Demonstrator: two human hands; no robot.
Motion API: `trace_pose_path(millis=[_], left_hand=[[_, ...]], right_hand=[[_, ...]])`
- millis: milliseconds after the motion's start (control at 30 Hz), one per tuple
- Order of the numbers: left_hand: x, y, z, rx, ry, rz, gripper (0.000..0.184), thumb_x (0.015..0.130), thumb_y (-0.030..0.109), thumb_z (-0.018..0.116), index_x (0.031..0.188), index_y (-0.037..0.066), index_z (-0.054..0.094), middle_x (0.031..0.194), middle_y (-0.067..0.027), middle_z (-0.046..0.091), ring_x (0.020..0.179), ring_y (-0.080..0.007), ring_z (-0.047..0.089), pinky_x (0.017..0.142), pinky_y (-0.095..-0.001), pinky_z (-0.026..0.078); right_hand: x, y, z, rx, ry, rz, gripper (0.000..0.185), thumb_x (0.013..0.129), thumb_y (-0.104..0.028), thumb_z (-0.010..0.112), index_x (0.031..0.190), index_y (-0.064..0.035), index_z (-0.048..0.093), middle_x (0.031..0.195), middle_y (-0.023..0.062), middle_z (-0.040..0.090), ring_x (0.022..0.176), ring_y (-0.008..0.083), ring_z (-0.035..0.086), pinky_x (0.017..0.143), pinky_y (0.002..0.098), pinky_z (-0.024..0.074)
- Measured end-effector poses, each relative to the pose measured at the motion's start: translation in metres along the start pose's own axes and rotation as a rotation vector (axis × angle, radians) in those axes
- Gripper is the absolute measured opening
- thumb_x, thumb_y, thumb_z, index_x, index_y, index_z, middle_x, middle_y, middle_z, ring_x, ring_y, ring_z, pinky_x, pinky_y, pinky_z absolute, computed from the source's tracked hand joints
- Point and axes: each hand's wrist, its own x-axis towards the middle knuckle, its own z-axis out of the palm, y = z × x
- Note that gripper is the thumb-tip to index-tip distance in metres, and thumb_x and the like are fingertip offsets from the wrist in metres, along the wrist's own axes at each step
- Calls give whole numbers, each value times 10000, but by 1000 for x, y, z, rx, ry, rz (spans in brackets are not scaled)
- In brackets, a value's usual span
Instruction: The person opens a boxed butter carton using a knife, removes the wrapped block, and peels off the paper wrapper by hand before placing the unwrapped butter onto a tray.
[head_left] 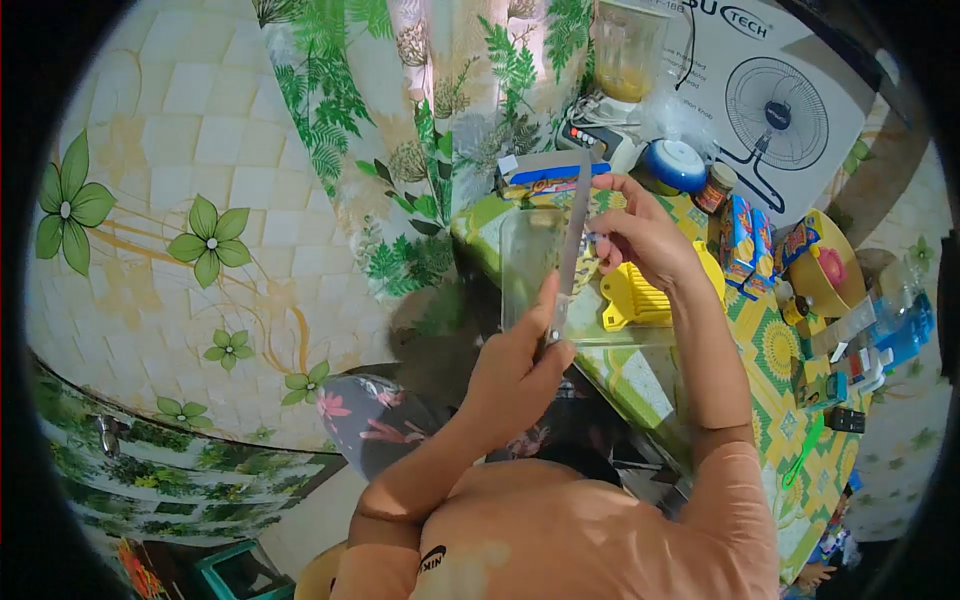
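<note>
My left hand is wrapped round the handle of a knife, its long blade pointing up and away from me. Close by the blade's upper part is my right hand, fingers bent together; what they pinch, if anything, is too small to make out. Both hands are above a clear rectangular container at the table's edge. Small pale and dark bits show behind the blade, partly hidden by it and my fingers. A yellow ribbed plastic tool lies under my right wrist.
On the patterned table stand a blender, a blue-and-white round container, a brown jar, blue packets and a yellow bowl. A large fan box leans behind. A curtain hangs at the far side.
</note>
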Motion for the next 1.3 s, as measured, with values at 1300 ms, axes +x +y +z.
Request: trace_pose_path(millis=[1300], left_hand=[[-17, -34, 17, 4, 20, 83, 674, 878, 94, 570, 1488, 104, 284, 596, -73, 496, 481, -169, 494, 502, -288, 396]], right_hand=[[-20, -22, -25, -525, 54, -68, 442, 806, -148, 721, 1107, 33, 452, 626, 35, 566, 530, 81, 520, 467, 234, 394]])
